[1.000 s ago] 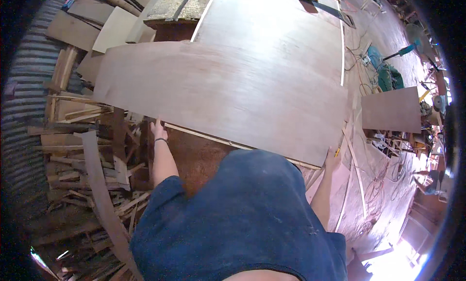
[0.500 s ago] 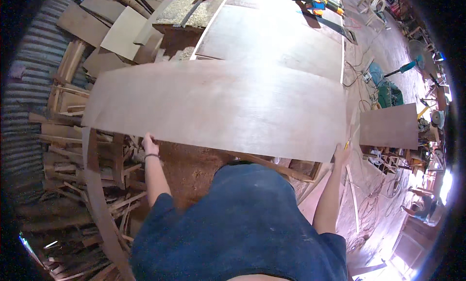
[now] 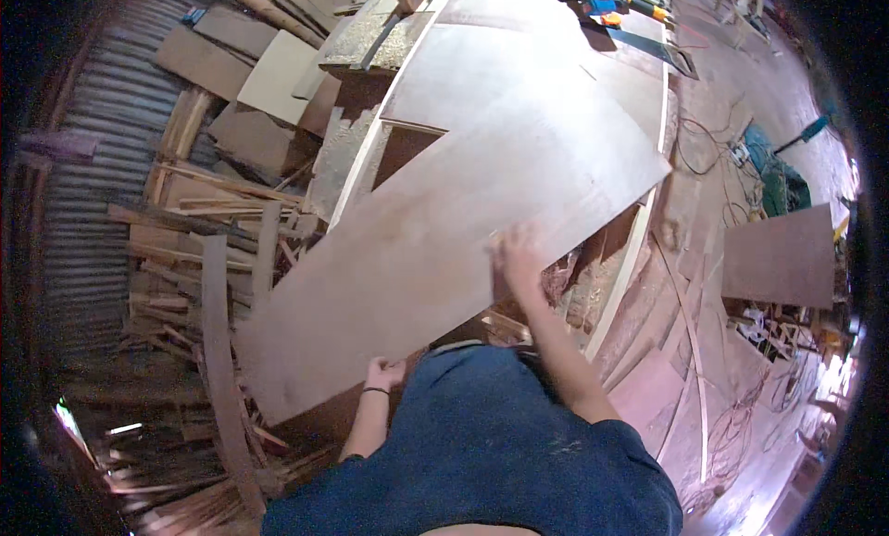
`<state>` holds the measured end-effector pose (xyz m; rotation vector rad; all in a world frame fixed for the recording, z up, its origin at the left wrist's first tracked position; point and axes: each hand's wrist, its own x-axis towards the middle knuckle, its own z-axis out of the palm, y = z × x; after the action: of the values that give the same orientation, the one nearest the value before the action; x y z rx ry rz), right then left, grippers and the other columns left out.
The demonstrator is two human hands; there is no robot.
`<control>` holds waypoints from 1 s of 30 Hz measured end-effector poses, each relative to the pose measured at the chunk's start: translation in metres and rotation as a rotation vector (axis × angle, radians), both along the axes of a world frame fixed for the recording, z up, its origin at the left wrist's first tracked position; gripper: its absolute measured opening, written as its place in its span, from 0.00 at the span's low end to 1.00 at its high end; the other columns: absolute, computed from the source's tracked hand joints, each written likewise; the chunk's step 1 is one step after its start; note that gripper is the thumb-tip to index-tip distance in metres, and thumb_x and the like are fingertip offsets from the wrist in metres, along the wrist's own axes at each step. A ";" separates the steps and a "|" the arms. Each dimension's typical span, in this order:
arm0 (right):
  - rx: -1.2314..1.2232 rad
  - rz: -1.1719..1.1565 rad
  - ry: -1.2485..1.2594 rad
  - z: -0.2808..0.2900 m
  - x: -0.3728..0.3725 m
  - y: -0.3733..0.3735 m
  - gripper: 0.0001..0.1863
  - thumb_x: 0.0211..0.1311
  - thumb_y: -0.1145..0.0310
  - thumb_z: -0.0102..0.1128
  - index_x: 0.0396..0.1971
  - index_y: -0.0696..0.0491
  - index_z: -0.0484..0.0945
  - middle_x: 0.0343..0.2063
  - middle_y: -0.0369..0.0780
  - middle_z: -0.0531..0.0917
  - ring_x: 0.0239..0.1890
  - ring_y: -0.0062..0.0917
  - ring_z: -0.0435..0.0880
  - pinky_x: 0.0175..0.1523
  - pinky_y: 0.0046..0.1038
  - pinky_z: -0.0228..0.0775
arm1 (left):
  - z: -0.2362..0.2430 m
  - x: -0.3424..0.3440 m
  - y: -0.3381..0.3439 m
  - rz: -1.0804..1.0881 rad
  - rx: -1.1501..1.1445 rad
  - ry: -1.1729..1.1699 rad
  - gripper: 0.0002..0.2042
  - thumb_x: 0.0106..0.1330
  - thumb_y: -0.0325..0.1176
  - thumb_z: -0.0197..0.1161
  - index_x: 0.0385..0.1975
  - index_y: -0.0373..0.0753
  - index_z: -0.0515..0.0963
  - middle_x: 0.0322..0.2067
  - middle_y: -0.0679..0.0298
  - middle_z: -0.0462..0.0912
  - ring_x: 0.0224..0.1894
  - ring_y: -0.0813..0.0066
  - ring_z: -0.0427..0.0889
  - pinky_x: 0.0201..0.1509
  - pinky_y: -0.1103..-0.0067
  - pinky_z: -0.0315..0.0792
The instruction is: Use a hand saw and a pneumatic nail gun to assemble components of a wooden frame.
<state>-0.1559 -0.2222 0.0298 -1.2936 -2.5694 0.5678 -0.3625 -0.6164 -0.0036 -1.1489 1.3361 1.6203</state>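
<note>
A long, thin plywood sheet (image 3: 398,249) lies slantwise in front of me, from lower left to upper right. Its far end rests over the wooden frame, while the near left end sticks out past it. My left hand (image 3: 384,374) grips the sheet's near edge, fingers hidden underneath and a dark band at the wrist. On the sheet's top face, close to the same edge, my right hand (image 3: 517,253) lies with its fingers stretched out, slightly blurred. Beneath is the light wooden frame (image 3: 619,290), with another plywood panel (image 3: 444,68) on its far part.
Power tools (image 3: 607,8) and a handsaw (image 3: 653,47) lie at the far right of the frame. Scrap boards (image 3: 199,277) pile up on the left beside a corrugated metal wall (image 3: 111,165). Cables (image 3: 708,156) and a brown board (image 3: 778,258) are on the right.
The plywood sheet has turned from crosswise to diagonal, its right end swinging away from me. My right hand has left the right corner for the top face; my left hand has come nearer my body.
</note>
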 end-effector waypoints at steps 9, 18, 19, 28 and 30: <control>-0.032 0.290 -0.008 0.002 -0.018 -0.082 0.28 0.56 0.71 0.52 0.60 0.49 0.65 0.65 0.41 0.59 0.66 0.48 0.56 0.56 0.40 0.72 | 0.009 0.120 0.116 0.242 0.226 -0.320 0.28 0.59 0.40 0.53 0.55 0.26 0.61 0.49 0.48 0.72 0.44 0.57 0.75 0.51 0.75 0.72; 0.076 0.063 -0.145 0.019 0.004 -0.108 0.23 0.59 0.66 0.55 0.56 0.50 0.67 0.59 0.49 0.68 0.60 0.47 0.66 0.49 0.44 0.75 | 0.057 0.201 0.137 -0.130 0.600 -0.137 0.31 0.54 0.53 0.51 0.50 0.34 0.70 0.47 0.57 0.77 0.51 0.62 0.73 0.54 0.68 0.69; 0.097 0.076 -0.090 0.022 0.007 -0.120 0.23 0.59 0.66 0.55 0.56 0.50 0.67 0.59 0.49 0.68 0.60 0.47 0.66 0.49 0.44 0.75 | 0.062 0.205 0.139 -0.111 0.532 -0.087 0.27 0.55 0.52 0.52 0.47 0.36 0.73 0.43 0.58 0.78 0.49 0.62 0.74 0.57 0.71 0.67; -0.537 -0.411 0.630 -0.047 0.129 -0.292 0.14 0.58 0.68 0.57 0.41 0.60 0.77 0.30 0.43 0.83 0.28 0.24 0.82 0.34 0.24 0.74 | 0.022 0.211 0.084 -0.405 0.619 -0.032 0.28 0.59 0.61 0.43 0.49 0.47 0.71 0.52 0.64 0.75 0.50 0.65 0.73 0.49 0.73 0.66; -0.624 -0.441 0.580 -0.074 0.148 -0.312 0.13 0.59 0.68 0.56 0.41 0.58 0.77 0.30 0.42 0.82 0.27 0.24 0.81 0.31 0.24 0.73 | 0.012 0.211 0.054 -0.486 0.631 0.046 0.25 0.62 0.57 0.44 0.50 0.46 0.71 0.53 0.64 0.75 0.52 0.66 0.72 0.51 0.72 0.66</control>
<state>-0.0074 -0.5342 -0.0442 -1.5067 -1.6191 1.4534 -0.1511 -0.5624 0.0086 -0.3743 0.9212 1.5318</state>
